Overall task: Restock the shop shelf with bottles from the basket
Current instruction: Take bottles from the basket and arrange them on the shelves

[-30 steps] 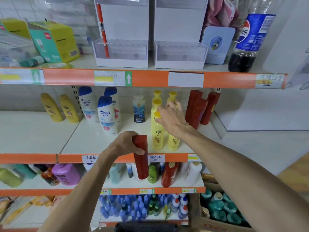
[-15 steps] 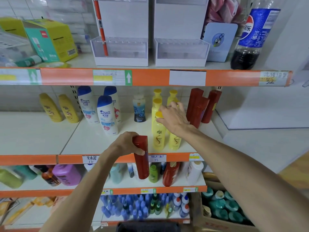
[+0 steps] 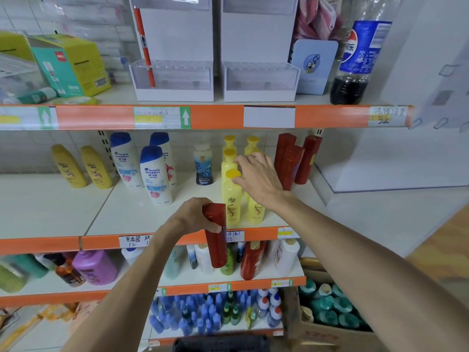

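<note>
My left hand grips a tall red bottle near its top and holds it upright in front of the middle shelf's orange edge. My right hand reaches onto that shelf, palm down with fingers spread over the yellow bottles. It touches their tops and hides the right front bottle's cap. Just right of that hand, three matching red bottles stand on the shelf. The basket's dark rim shows at the bottom edge.
Blue-capped white shampoo bottles and darker yellow bottles stand further left on the middle shelf. The shelf above carries white display boxes and a cola bottle. A cardboard box of teal bottles sits low on the right.
My right hand has shifted slightly on the yellow bottles, so the front bottle's cap shows more. My left hand still holds the red bottle in the same place.
</note>
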`<state>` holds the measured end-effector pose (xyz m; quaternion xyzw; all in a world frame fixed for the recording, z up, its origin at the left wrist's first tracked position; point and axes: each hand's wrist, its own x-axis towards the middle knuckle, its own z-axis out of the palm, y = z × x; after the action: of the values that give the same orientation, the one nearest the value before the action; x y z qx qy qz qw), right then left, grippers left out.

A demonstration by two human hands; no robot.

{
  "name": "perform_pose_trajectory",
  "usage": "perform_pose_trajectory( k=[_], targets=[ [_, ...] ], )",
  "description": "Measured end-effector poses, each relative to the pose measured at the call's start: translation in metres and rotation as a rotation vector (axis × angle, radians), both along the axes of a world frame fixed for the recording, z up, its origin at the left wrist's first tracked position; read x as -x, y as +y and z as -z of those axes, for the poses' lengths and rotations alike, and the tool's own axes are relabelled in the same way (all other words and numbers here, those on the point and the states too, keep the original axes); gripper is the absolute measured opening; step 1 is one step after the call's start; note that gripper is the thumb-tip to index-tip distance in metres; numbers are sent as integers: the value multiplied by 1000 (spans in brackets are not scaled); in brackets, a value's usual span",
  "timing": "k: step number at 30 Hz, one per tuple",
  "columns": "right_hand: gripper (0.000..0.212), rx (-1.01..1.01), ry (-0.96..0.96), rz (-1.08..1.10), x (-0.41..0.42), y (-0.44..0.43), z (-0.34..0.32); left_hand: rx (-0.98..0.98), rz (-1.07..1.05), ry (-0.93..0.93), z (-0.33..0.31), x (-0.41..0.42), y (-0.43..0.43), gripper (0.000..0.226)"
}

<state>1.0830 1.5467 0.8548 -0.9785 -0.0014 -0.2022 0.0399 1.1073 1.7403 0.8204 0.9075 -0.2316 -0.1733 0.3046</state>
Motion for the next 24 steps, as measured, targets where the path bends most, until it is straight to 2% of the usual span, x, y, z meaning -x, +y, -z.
perform_pose_trajectory(
  k=[3, 6, 9, 13, 15, 17, 24],
  targets=[
    [36, -83, -121, -17, 27, -3, 1, 46, 31, 20, -6, 7, -11, 49],
    [32, -206, -119, -60, 61, -12, 11, 125, 60, 60, -16, 18, -28, 43],
    [33, -355, -57, -83, 93, -25, 22, 192, 111, 85, -27, 30, -50, 37],
    [35, -529, 172, -41, 124, -47, 28, 264, 153, 97, -44, 48, -81, 38],
    [41, -647, 299, -13, 135, -58, 28, 300, 171, 108, -51, 58, -96, 40],
    [57, -773, 371, 18, 143, -66, 28, 335, 197, 125, -53, 66, -109, 43],
    [69, -937, 250, 97, 159, -92, 23, 356, 263, 144, -60, 86, -141, 45]
  ],
)
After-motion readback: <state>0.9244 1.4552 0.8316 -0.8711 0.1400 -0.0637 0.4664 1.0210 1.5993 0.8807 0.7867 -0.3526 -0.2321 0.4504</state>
